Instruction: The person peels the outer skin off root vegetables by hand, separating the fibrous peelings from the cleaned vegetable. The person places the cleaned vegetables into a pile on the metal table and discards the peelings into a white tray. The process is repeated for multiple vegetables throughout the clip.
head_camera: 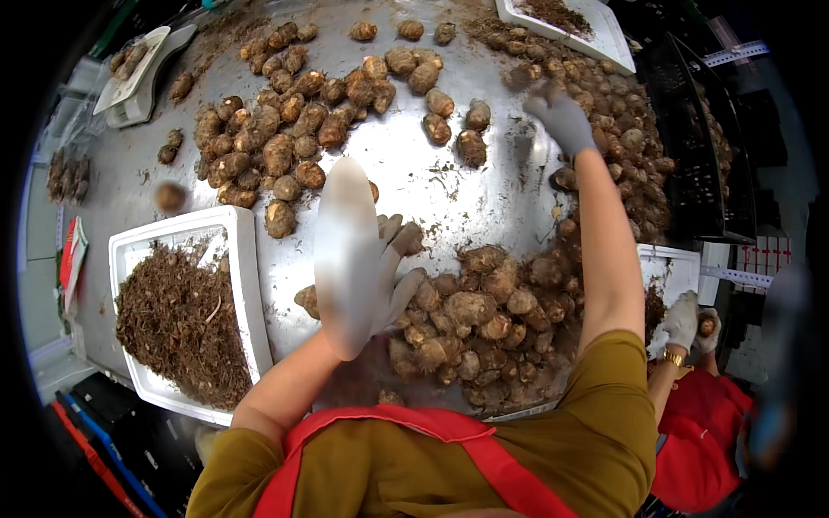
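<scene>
My left hand [396, 285], in a grey work glove, is over the metal table with thumb and fingers apart. A pale blurred smear covers part of it, and the fingertips are dirt-stained. Right below it lies a heap of hairy brown taro corms [473, 309]. My right hand [561, 122], also gloved, reaches to the edge of the large taro pile [633, 139] on the right; motion blur hides whether its fingers hold a corm. A looser group of taro corms [278, 155] sits beyond my left hand. One blurred corm [170, 196] appears alone at the left.
A white foam box [249, 291] of brown root fibres stands left; another foam tray [609, 39] is at the far right. A scale [139, 78] bears corms. Black crates [696, 136] border the right side. A co-worker's gloved hand [682, 320] is beside a foam box [686, 260].
</scene>
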The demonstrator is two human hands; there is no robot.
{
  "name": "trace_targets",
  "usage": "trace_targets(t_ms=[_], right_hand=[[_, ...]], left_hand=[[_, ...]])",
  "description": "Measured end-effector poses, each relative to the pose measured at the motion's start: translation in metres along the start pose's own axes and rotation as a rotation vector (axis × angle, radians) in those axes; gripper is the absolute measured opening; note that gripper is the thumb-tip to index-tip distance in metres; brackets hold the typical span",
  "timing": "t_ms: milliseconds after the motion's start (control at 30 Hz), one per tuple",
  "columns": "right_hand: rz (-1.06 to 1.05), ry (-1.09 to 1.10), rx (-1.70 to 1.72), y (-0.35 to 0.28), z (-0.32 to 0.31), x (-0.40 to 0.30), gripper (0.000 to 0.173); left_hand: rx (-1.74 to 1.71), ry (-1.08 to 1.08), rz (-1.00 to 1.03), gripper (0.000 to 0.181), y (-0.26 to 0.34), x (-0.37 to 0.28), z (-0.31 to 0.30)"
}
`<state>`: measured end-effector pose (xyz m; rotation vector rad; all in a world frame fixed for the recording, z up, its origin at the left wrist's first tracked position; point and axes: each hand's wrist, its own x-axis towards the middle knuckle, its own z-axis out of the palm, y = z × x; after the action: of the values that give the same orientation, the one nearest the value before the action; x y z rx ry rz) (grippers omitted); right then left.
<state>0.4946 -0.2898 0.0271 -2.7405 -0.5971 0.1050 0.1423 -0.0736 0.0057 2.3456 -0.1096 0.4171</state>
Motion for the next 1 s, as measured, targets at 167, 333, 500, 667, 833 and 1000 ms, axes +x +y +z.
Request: trace_targets(t_ms=[167,333,500,667,833,1000], right_hand=[[0.082,-0.136,-0.122,-0.002,0.026,0.09,0.076],[-0.046,0.1,-0.255,0.007,0.083,0.087,0.048],[-0.14,-0.002,-0.086,-0.005,0.062,-0.015,0.044],[-0.131,-0.399,-0.096,-0.05,0.036,-0.134,0.057],[-0.152,-0.563,-0.118,-0.081,0.035,-0.193,0.077],[-0.085,-0.595,-0.212,-0.099,0.054,-0.214,0.08]], left_hand=[[-0.131,-0.194,-0.088,0.053,-0.013,0.007,-0.002],[-0.072,-0.086,-0.042,0.053,-0.019,-0.004,0.01],[-0.069,-0.123,-0.05,0.052,-0.024,-0.009,0.018],[0.035,-0.205,0.05,0.052,-0.02,-0.017,0.018],[0.027,-0.259,0.035,0.054,-0.008,-0.034,0.001],[0.039,-0.265,0.066,0.056,-0.011,-0.067,-0.003]])
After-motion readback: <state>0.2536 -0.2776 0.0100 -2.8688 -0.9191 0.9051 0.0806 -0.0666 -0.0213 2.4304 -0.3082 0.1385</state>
